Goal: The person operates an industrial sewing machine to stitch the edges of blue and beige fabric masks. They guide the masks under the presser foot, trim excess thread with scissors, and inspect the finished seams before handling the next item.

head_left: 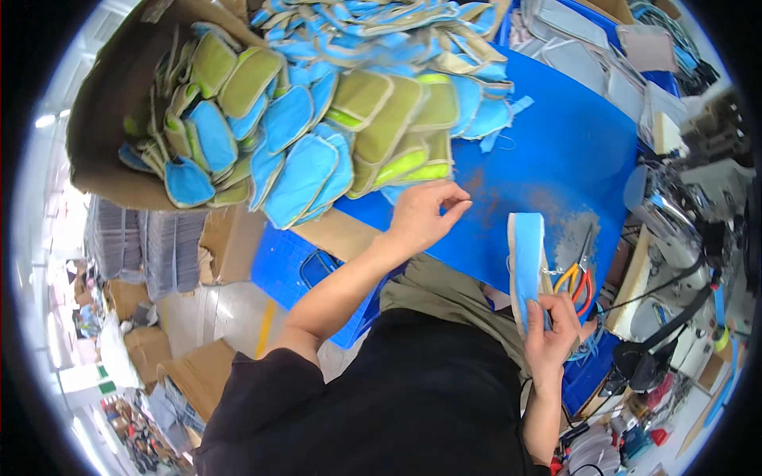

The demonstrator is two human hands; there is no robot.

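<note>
My left hand [429,213] is over the near edge of the blue table [562,131], fingers loosely curled with a gap at the thumb and nothing visible in them, beside a pile of padded blue and olive fabric pieces [302,170] with lime-green patches. My right hand [549,329] grips a long, folded light-blue piece [526,262] with cream edging, held upright near the table's front edge. Just right of that piece lie cutting tools with orange and red handles [583,289].
A large open carton [111,95] backs the pile at upper left. Metal machinery [667,206] with cables lines the right side. Blue bins [274,258], cardboard boxes [194,373] and grey stacks [167,246] stand on the floor at left. Grey pieces [563,32] fill a bin at the back right.
</note>
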